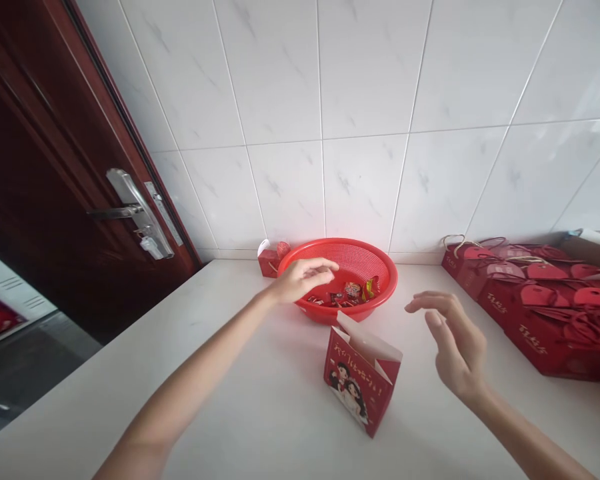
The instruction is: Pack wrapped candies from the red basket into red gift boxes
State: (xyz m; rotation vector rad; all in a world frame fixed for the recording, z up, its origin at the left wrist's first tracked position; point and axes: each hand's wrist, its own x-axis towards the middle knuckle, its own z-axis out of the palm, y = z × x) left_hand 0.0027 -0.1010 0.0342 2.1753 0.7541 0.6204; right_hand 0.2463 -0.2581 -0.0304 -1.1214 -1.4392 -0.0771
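Note:
A red plastic basket with perforated walls stands against the wall, with several wrapped candies in its bottom. Over the basket's left rim hovers my left hand, fingers stretched out and nothing visible in them. In front of the basket a red gift box with a cartoon couple printed on it stands upright, its top flaps unfolded. My right hand is raised to the right of the box, apart from it, with thumb and fingers spread and holding nothing.
Several red gift boxes with cord handles stand in rows at the right. A small red box sits behind the basket's left side. The white tabletop ends near a dark door on the left.

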